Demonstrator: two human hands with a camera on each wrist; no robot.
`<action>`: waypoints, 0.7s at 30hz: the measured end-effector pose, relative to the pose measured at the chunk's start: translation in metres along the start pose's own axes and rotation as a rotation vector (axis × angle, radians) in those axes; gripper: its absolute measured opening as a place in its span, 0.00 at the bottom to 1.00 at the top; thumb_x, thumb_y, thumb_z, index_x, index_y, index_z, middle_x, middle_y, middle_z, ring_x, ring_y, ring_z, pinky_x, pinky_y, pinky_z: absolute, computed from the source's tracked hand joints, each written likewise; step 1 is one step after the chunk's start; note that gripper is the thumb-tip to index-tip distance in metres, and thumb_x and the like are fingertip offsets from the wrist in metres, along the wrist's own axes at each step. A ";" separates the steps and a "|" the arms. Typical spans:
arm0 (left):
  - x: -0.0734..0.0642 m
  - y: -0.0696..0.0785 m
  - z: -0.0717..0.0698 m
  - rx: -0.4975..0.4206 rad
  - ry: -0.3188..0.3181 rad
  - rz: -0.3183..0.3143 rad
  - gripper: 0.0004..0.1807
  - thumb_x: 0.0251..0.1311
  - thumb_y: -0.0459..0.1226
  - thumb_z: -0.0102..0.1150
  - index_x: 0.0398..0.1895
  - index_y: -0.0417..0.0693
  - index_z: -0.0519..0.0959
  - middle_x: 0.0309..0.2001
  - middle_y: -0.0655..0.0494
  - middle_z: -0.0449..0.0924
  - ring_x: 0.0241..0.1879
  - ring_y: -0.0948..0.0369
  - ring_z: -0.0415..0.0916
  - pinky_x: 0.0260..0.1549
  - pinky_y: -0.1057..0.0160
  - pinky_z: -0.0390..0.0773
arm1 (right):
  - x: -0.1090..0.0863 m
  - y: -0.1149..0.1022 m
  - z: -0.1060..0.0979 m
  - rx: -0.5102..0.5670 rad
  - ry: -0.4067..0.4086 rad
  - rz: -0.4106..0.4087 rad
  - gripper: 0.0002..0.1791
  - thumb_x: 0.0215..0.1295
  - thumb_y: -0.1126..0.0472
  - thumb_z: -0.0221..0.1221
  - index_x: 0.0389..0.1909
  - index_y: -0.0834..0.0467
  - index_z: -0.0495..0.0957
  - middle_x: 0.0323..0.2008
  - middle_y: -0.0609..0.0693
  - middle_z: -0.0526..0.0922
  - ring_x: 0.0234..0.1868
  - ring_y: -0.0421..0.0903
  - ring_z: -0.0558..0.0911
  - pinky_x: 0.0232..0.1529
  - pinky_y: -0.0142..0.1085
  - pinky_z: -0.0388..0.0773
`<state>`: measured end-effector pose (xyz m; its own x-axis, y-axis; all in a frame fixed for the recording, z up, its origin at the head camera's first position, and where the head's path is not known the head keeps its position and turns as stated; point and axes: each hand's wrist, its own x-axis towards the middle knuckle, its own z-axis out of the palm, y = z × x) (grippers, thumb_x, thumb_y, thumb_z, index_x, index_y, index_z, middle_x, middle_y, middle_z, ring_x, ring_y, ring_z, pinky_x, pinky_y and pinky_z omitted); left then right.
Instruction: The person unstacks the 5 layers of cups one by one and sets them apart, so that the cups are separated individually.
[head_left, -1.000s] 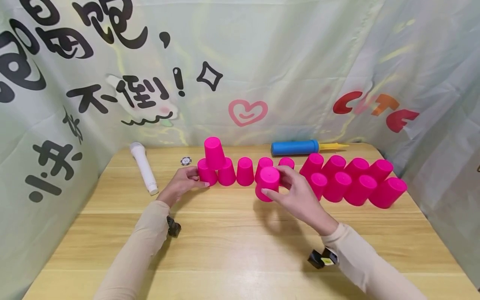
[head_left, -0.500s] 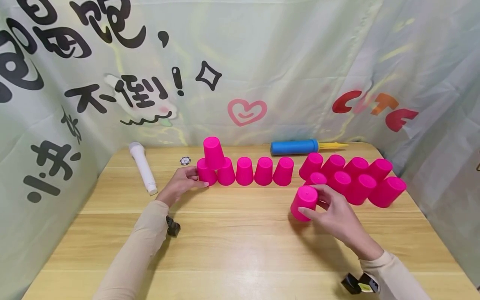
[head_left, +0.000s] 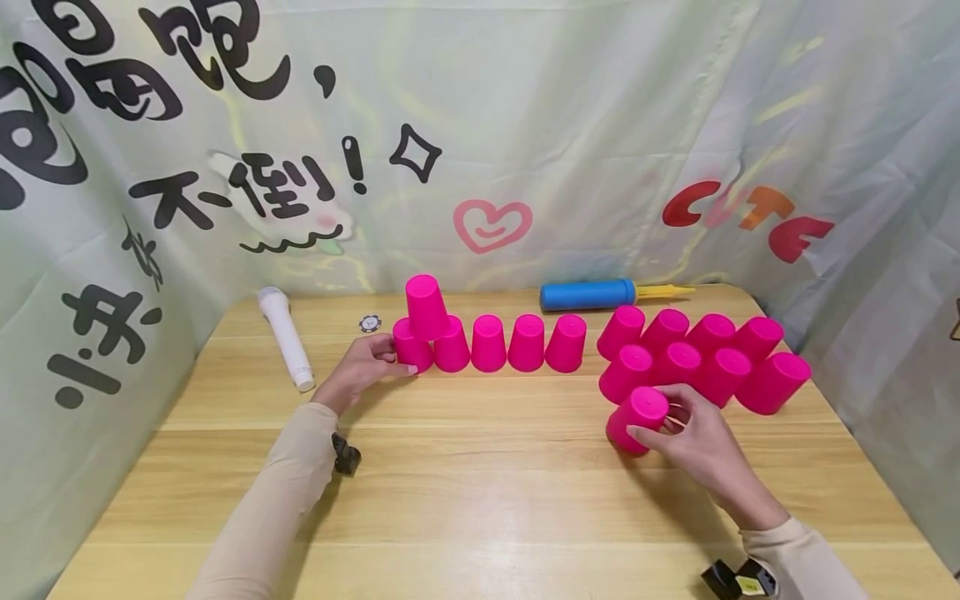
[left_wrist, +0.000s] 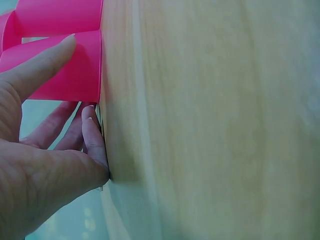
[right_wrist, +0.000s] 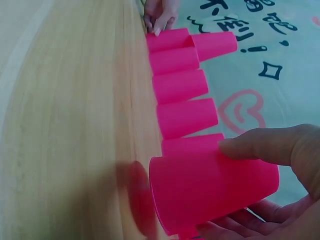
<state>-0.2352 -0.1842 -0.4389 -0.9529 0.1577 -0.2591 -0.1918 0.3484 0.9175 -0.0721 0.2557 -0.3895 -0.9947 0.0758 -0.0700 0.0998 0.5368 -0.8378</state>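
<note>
A pink plastic cup (head_left: 632, 423) is upside down in my right hand (head_left: 701, 437), thumb on its near side and fingers behind. The right wrist view shows this cup's rim (right_wrist: 156, 195) slightly above the wood. At the left end of a row of upturned pink cups, my left hand (head_left: 358, 372) holds the end cup (head_left: 409, 346) near its base, thumb across its front (left_wrist: 75, 70). One more cup (head_left: 426, 308) stands on that end cup and its neighbour (head_left: 452, 346). Further along the row are single cups, such as the middle one (head_left: 489, 343).
Two rows of upturned pink cups (head_left: 722, 375) stand on the right, just behind my right hand. A blue pump (head_left: 588, 295) with a yellow nozzle lies at the back. On the left are a white microphone (head_left: 287, 337) and a poker chip (head_left: 370, 323). Printed cloth (head_left: 600, 125) walls the wooden table (head_left: 465, 492).
My right hand has carried its cup from in front of the row rightward and toward me, to just before the right-hand cups. The left hand has stayed on the end cup.
</note>
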 end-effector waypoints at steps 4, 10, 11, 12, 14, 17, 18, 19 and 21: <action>0.000 0.000 0.000 0.001 0.000 0.001 0.34 0.52 0.30 0.76 0.65 0.41 0.77 0.59 0.45 0.80 0.51 0.51 0.71 0.56 0.56 0.71 | 0.001 0.006 -0.002 0.013 0.011 0.013 0.37 0.58 0.60 0.74 0.62 0.70 0.67 0.58 0.67 0.73 0.56 0.61 0.76 0.43 0.20 0.75; 0.001 -0.001 -0.001 0.004 -0.003 -0.001 0.34 0.52 0.31 0.76 0.64 0.41 0.77 0.58 0.46 0.80 0.51 0.52 0.71 0.57 0.55 0.70 | 0.003 0.012 -0.003 0.035 0.024 0.012 0.36 0.58 0.61 0.73 0.62 0.70 0.66 0.58 0.66 0.73 0.55 0.60 0.76 0.43 0.20 0.76; 0.001 -0.001 -0.001 0.005 -0.002 0.000 0.34 0.52 0.31 0.76 0.64 0.41 0.77 0.58 0.45 0.80 0.51 0.51 0.71 0.57 0.54 0.70 | 0.003 0.012 -0.003 0.038 0.026 0.012 0.36 0.58 0.61 0.73 0.62 0.70 0.66 0.58 0.66 0.73 0.55 0.60 0.76 0.43 0.20 0.76; 0.001 -0.001 -0.001 0.006 -0.002 0.000 0.34 0.52 0.30 0.76 0.65 0.41 0.77 0.59 0.45 0.80 0.51 0.51 0.71 0.57 0.54 0.70 | 0.003 0.013 -0.003 0.039 0.028 0.011 0.36 0.58 0.61 0.73 0.62 0.70 0.66 0.58 0.66 0.73 0.55 0.60 0.76 0.43 0.20 0.76; 0.000 -0.001 0.000 0.007 -0.001 0.000 0.34 0.52 0.30 0.76 0.64 0.41 0.77 0.58 0.45 0.80 0.51 0.51 0.71 0.57 0.55 0.70 | 0.003 0.015 -0.003 0.039 0.030 0.012 0.36 0.58 0.62 0.73 0.62 0.70 0.66 0.57 0.66 0.73 0.55 0.60 0.76 0.43 0.20 0.76; 0.000 -0.001 0.000 0.006 0.001 0.006 0.33 0.52 0.30 0.76 0.64 0.41 0.77 0.58 0.46 0.80 0.50 0.51 0.70 0.55 0.56 0.70 | 0.004 0.016 -0.002 0.042 0.030 0.017 0.37 0.58 0.62 0.73 0.63 0.70 0.66 0.58 0.67 0.73 0.55 0.60 0.76 0.43 0.20 0.76; 0.000 -0.001 0.000 0.007 0.000 0.008 0.33 0.52 0.30 0.76 0.64 0.41 0.77 0.58 0.46 0.80 0.50 0.52 0.70 0.55 0.56 0.70 | 0.004 0.017 -0.002 0.045 0.028 0.021 0.37 0.58 0.62 0.73 0.63 0.70 0.66 0.58 0.67 0.73 0.56 0.60 0.76 0.43 0.20 0.75; 0.000 -0.001 0.000 0.007 0.000 0.009 0.33 0.52 0.30 0.76 0.64 0.41 0.77 0.57 0.46 0.80 0.50 0.52 0.70 0.54 0.57 0.70 | 0.004 0.017 -0.003 0.047 0.026 0.026 0.38 0.58 0.61 0.73 0.64 0.70 0.65 0.58 0.67 0.73 0.56 0.61 0.76 0.43 0.19 0.75; 0.000 -0.001 0.000 0.004 0.001 0.010 0.33 0.51 0.30 0.76 0.64 0.41 0.78 0.57 0.46 0.81 0.49 0.52 0.70 0.53 0.57 0.70 | 0.005 0.017 -0.003 0.048 0.020 0.035 0.40 0.58 0.60 0.74 0.66 0.70 0.64 0.60 0.67 0.72 0.57 0.61 0.75 0.43 0.19 0.75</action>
<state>-0.2348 -0.1841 -0.4395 -0.9550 0.1604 -0.2493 -0.1811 0.3503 0.9190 -0.0753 0.2680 -0.4022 -0.9898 0.1108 -0.0897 0.1330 0.4923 -0.8602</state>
